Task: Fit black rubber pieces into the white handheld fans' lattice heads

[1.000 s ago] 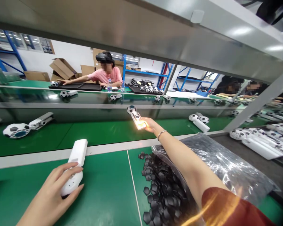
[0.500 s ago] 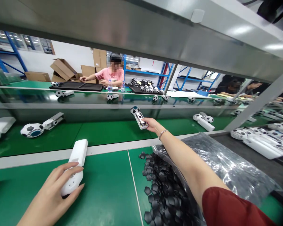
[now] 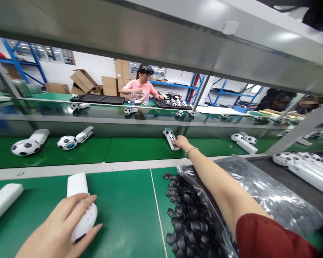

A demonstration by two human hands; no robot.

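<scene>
My left hand (image 3: pixel 61 224) is closed around the round end of a white plastic housing (image 3: pixel 87 216). The piece has a flat rectangular handle and lies on the green bench close to me. Far out over the green conveyor belt, my right hand (image 3: pixel 182 142) grips the handle of a football-patterned handheld device (image 3: pixel 171 139). Its handle is open on top and shows parts inside; its round head points away from me. The device appears to rest on the belt. Below my right forearm, loose black pentagon pieces (image 3: pixel 188 211) spill from a clear plastic bag (image 3: pixel 247 182).
Football-patterned devices lie along the belt, including one with an open handle (image 3: pixel 75 139). A white handle (image 3: pixel 5 200) lies at the bench's left edge. More white-handled units (image 3: pixel 309 170) fill a dark tray at right. A metal shelf (image 3: pixel 161 39) hangs overhead. A co-worker (image 3: pixel 141 86) sits opposite.
My right hand has lowered the football-patterned device to the belt. The white housing in my left hand has turned, its handle now pointing more to the left. The view has swung left.
</scene>
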